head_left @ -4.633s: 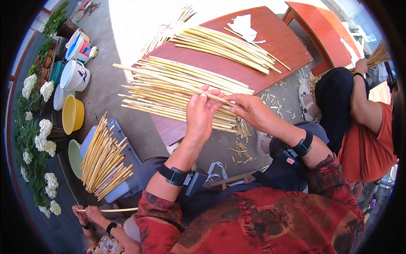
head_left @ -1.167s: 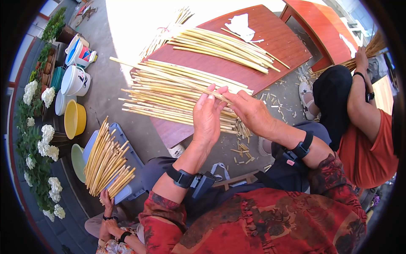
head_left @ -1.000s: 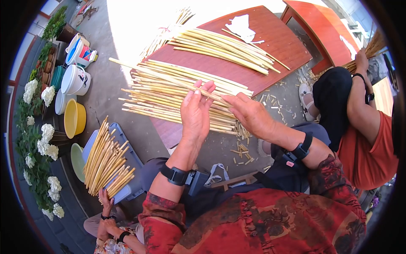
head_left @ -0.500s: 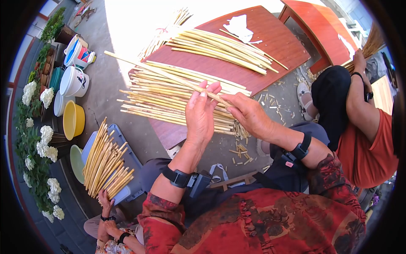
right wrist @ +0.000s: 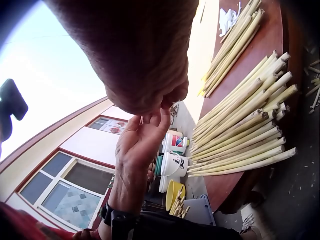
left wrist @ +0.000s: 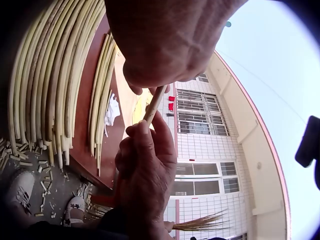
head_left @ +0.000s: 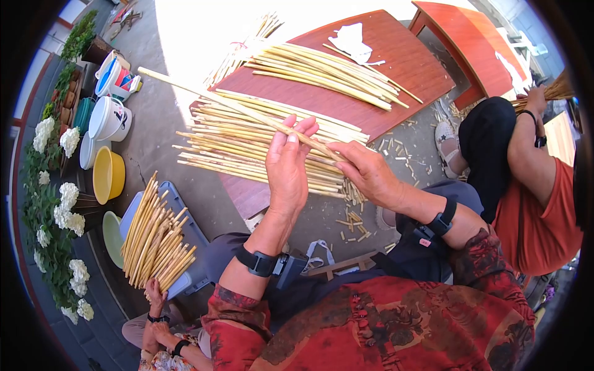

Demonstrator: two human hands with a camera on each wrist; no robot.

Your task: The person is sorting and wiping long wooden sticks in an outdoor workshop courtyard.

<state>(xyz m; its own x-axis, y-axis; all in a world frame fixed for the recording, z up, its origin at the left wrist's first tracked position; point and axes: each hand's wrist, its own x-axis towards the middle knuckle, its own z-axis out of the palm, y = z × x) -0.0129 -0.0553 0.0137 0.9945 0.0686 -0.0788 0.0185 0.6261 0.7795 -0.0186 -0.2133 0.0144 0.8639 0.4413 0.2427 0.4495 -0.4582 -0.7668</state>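
A long pale yellow stalk (head_left: pixel 238 106) slants across the head view above a layer of similar stalks (head_left: pixel 223 136) on the red-brown table. My left hand (head_left: pixel 287 176) supports it partway along, thumb on top and fingers beneath. Its right end is pinched between thumb and fingers of my right hand (head_left: pixel 371 176). In the left wrist view the stalk (left wrist: pixel 156 102) runs from under my left hand (left wrist: pixel 165 45) to my right hand (left wrist: pixel 145 170). In the right wrist view my right hand (right wrist: pixel 145 75) hides the stalk's end, with my left hand (right wrist: pixel 140 145) beyond.
A second stalk row (head_left: pixel 328 71) and a white cloth (head_left: pixel 352 42) lie farther back on the table (head_left: pixel 408 55). Cut bits (head_left: pixel 352 222) litter the floor. Left are a blue bin (head_left: pixel 185 213) bearing stalks, a yellow basin (head_left: pixel 108 175) and buckets. People sit at right and lower left.
The stalk's far end has swung outward to the upper left, both hands still on it. At lower left, another person's single stalk has gone from view; their hand is now at the stalk pile.
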